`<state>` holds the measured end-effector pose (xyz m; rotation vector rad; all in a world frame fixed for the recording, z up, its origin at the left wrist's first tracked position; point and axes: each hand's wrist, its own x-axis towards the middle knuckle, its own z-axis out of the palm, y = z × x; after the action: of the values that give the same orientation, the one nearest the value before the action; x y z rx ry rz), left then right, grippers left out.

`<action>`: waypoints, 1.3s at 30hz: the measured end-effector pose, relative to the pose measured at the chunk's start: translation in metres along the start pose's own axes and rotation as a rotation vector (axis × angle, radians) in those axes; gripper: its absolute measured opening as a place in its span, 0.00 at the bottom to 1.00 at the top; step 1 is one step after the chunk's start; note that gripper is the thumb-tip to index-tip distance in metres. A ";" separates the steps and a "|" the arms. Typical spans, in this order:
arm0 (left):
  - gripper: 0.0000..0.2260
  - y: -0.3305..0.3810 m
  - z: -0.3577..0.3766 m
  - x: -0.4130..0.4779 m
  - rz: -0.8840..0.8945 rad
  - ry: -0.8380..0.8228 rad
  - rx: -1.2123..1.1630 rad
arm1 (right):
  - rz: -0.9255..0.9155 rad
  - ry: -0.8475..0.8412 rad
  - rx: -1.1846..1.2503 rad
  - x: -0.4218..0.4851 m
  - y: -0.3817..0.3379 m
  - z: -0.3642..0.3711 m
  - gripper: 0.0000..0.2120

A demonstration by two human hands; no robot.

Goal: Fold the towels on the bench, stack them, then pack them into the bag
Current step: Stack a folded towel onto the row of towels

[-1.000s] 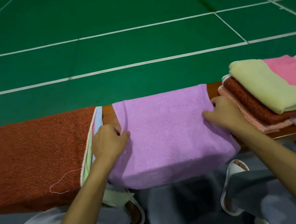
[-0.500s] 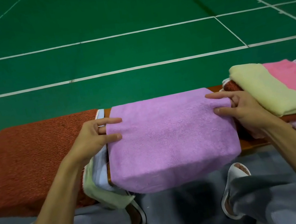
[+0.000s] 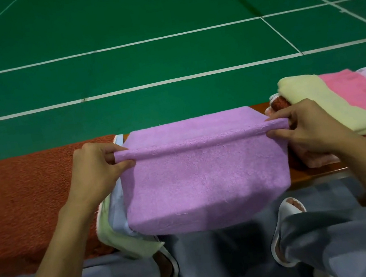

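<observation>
Both hands pinch the purple towel (image 3: 202, 178) by a raised fold.
Left hand (image 3: 95, 169) and right hand (image 3: 307, 128) grip its ends above the bench (image 3: 322, 175).

Rust towel (image 3: 31, 200) crowds the left; folded stack (image 3: 330, 105) crowds the right.

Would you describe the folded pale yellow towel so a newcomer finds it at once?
Follow the wooden bench to its right end, past the right hand. The pale yellow towel tops the pile, its neighbours being a pink towel and a rust towel.
</observation>
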<state>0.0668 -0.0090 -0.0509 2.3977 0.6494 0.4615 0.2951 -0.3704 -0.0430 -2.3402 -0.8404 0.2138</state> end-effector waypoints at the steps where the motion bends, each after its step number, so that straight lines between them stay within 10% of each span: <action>1: 0.10 0.000 0.000 0.000 0.012 0.008 0.040 | -0.008 0.000 -0.033 0.000 0.000 -0.001 0.08; 5: 0.08 0.000 -0.004 0.002 -0.057 0.025 0.150 | -0.006 0.034 -0.026 0.002 -0.007 -0.006 0.08; 13: 0.04 0.005 -0.001 0.026 -0.348 -0.175 -0.710 | 0.235 0.118 0.680 0.034 -0.024 -0.009 0.07; 24: 0.09 0.032 -0.032 0.063 0.110 0.171 -1.151 | -0.188 0.454 1.212 0.069 -0.051 -0.024 0.07; 39: 0.11 -0.025 -0.007 -0.019 -0.200 -0.973 -0.160 | 0.308 -0.802 -0.002 -0.025 -0.016 -0.004 0.10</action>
<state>0.0399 0.0013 -0.0643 2.0305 0.3608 -0.6857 0.2684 -0.3782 -0.0315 -2.3678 -0.8061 1.3401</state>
